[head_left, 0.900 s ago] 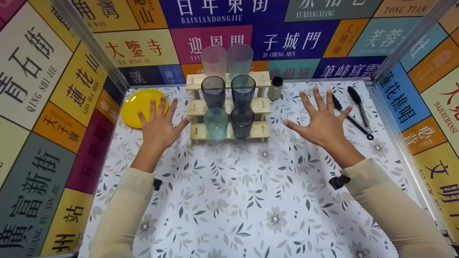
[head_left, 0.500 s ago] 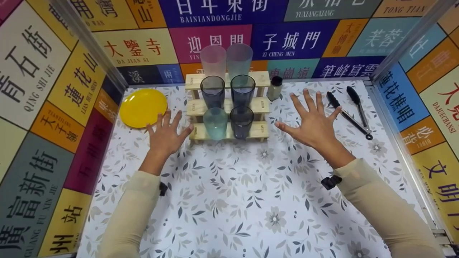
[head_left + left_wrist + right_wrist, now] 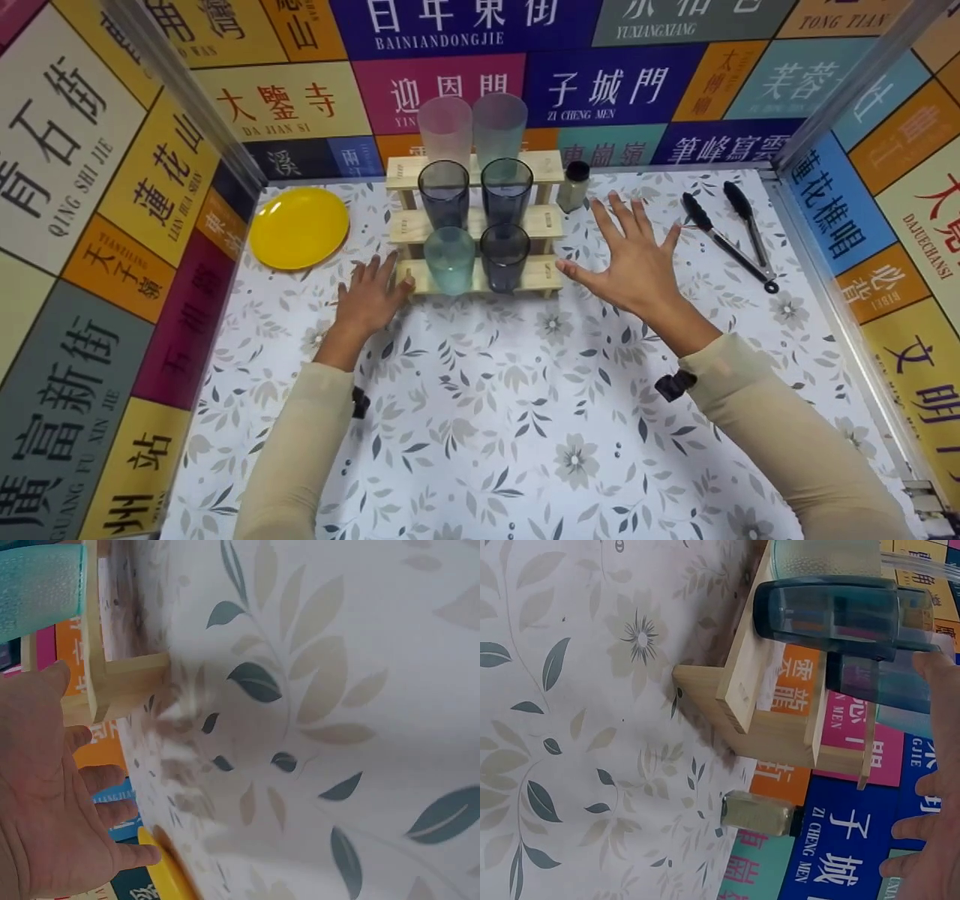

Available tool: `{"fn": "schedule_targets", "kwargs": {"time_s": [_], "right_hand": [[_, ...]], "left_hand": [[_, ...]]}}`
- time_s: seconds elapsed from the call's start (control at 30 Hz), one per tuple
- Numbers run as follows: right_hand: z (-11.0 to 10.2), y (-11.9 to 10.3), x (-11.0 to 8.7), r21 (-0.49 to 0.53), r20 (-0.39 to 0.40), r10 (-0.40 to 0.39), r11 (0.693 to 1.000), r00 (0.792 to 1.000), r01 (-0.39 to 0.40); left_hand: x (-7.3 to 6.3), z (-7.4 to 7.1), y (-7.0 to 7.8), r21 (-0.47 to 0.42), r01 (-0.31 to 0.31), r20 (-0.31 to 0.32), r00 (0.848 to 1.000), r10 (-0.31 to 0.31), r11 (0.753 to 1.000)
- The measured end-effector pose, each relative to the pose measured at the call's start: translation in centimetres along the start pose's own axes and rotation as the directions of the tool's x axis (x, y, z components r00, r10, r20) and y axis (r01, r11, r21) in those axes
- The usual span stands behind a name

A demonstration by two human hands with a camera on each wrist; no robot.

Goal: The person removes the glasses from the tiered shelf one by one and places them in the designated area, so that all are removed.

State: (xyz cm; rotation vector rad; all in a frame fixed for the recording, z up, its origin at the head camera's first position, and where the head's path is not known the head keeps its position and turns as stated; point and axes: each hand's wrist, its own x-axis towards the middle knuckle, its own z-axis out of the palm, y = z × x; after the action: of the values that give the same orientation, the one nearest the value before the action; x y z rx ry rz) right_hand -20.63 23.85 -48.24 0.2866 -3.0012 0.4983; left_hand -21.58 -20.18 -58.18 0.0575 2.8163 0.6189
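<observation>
A three-step wooden rack (image 3: 403, 223) stands at the back middle, bearing several upright tumblers. Two clear frosted tumblers (image 3: 500, 131) occupy the top step and two dark grey tumblers (image 3: 508, 187) the middle one. On the lowest step are a pale green tumbler (image 3: 450, 262) and a dark grey tumbler (image 3: 505, 259). My left hand (image 3: 367, 296) is at the rack's lower left end, fingers spread; whether its thumb touches the wood I cannot tell. My right hand (image 3: 636, 262) spreads its fingers beside the rack's right end, its thumb close to the lowest step. Neither hand holds anything.
A yellow plate (image 3: 300, 229) lies at the back left. Right of the rack stands a small black-capped glass jar (image 3: 574, 187). Black-tipped tongs (image 3: 731, 244) lie at the right. Printed panels (image 3: 442, 90) wall the flower-patterned tabletop (image 3: 480, 420) at the back and sides.
My left hand has come away from above the plate, down and right to the rack's left end. The right hand has moved left, away from the tongs, toward the rack.
</observation>
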Motion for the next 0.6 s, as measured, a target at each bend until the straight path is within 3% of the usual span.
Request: {"fn": "schedule_targets", "kwargs": {"time_s": [0.3,0.6], "right_hand": [[0.7,-0.3,0.0,-0.01,-0.02,-0.033,0.999,0.999,0.033],[1.7,-0.9,0.0,0.071,-0.058,-0.08,0.994,0.995,0.084]], "left_hand": [[0.3,1.3,0.2,-0.03,-0.029,-0.017,0.999,0.029,0.999],[0.5,2.0,-0.1,-0.147,-0.056,-0.045,0.998,0.05,0.987]]}}
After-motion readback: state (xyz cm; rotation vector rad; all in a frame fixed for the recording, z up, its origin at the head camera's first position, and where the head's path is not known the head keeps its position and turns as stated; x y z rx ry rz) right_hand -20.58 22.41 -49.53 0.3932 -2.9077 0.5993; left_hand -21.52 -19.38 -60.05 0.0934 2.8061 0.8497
